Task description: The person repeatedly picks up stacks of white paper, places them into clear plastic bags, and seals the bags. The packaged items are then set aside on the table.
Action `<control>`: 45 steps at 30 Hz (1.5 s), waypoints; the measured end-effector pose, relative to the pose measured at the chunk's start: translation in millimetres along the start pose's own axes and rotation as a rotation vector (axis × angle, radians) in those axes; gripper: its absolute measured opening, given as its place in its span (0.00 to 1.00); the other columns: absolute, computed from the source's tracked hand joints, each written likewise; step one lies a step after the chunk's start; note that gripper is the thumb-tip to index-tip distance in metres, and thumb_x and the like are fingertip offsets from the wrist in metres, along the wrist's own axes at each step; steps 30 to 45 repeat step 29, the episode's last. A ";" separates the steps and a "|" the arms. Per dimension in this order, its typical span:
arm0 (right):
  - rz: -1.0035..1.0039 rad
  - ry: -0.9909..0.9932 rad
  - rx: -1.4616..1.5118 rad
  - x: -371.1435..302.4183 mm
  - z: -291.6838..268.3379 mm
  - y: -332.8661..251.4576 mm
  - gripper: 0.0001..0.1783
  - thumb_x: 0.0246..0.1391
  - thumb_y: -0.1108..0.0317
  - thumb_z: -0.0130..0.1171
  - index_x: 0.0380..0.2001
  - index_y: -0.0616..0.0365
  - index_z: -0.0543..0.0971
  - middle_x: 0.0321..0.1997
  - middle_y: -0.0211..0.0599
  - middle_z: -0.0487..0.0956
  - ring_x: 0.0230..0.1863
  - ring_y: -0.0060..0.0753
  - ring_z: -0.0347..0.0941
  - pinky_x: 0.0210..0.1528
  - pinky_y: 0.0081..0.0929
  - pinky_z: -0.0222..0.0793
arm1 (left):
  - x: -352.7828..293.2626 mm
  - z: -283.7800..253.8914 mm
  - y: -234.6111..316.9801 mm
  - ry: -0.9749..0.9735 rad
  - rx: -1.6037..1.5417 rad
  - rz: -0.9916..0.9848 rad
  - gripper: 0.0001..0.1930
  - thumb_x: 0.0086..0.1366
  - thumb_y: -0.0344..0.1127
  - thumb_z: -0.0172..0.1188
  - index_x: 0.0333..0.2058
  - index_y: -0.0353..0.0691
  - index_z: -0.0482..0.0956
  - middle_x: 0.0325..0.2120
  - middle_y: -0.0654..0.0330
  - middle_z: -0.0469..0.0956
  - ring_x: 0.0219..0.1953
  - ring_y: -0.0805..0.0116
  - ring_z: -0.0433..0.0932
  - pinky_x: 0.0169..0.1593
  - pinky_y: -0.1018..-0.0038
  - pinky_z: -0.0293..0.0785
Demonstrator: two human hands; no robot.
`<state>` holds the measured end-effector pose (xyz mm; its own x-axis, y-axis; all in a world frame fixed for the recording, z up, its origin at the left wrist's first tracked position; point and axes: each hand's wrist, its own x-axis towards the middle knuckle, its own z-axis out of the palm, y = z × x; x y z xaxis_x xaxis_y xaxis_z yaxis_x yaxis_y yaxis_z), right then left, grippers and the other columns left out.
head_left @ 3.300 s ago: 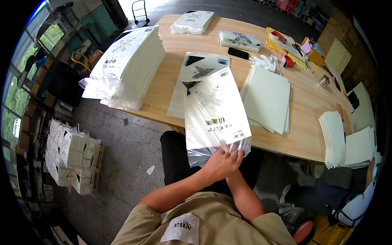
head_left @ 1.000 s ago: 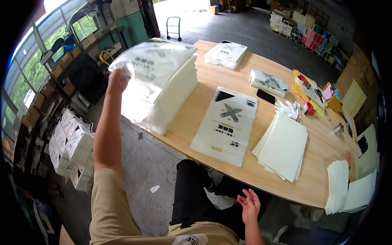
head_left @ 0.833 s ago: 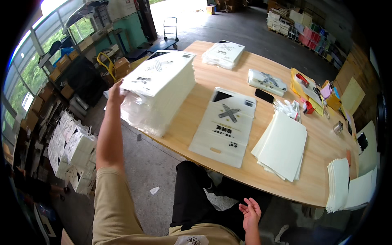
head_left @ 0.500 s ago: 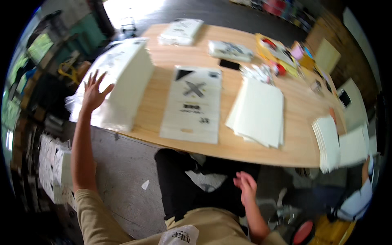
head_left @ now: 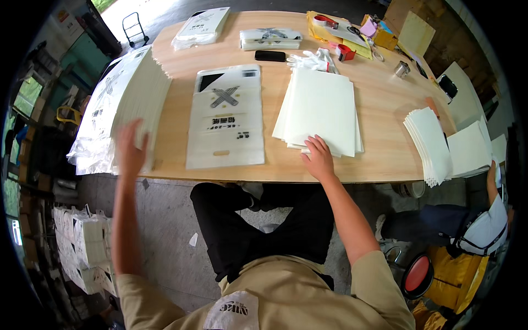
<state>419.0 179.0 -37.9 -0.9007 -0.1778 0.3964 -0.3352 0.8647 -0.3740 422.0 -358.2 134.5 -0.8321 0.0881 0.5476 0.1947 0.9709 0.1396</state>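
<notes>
My left hand (head_left: 132,151), smeared by motion, is beside the tall stack of packed paper in clear bags (head_left: 107,91) at the left; its thumb stands apart from the fingers and nothing shows in it. My right hand (head_left: 320,159) rests its fingertips on the near edge of a stack of white paper sheets (head_left: 324,110), fingers stretched out, not wrapped round a sheet. Between the hands a clear printed plastic bag (head_left: 225,129) with a handle slot lies flat on the table.
Behind lie a filled bag (head_left: 202,25), folded bags (head_left: 269,38), a black phone (head_left: 270,56), white gloves (head_left: 313,60) and a red tape dispenser (head_left: 345,53). A metal cup (head_left: 402,69) and fanned sheets (head_left: 429,146) are to the right. Another person's arm (head_left: 491,181) reaches in there.
My right hand has come up from my lap onto the paper stack. My left hand has come down from the top of the bagged stack to its near right side. The view has shifted.
</notes>
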 end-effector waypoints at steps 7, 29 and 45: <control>-0.290 -0.057 0.174 -15.3 58.4 -96.8 0.25 0.56 0.62 0.60 0.54 0.65 0.76 0.62 0.45 0.74 0.68 0.47 0.63 0.70 0.41 0.58 | -118.5 153.5 116.0 -0.372 -0.163 0.041 0.32 0.67 0.51 0.57 0.67 0.51 0.64 0.69 0.53 0.60 0.72 0.47 0.53 0.72 0.53 0.48; -0.201 -0.465 -0.004 -1.1 80.0 -136.1 0.39 0.62 0.38 0.50 0.71 0.42 0.62 0.77 0.22 0.53 0.80 0.39 0.35 0.77 0.57 0.25 | -83.8 184.8 145.7 -0.650 -0.088 -0.162 0.15 0.66 0.43 0.59 0.50 0.59 0.82 0.55 0.57 0.76 0.63 0.35 0.66 0.56 0.25 0.61; -0.201 -0.465 -0.004 -1.1 80.0 -136.1 0.39 0.62 0.38 0.50 0.71 0.42 0.62 0.77 0.22 0.53 0.80 0.39 0.35 0.77 0.57 0.25 | -83.8 184.8 145.7 -0.650 -0.088 -0.162 0.15 0.66 0.43 0.59 0.50 0.59 0.82 0.55 0.57 0.76 0.63 0.35 0.66 0.56 0.25 0.61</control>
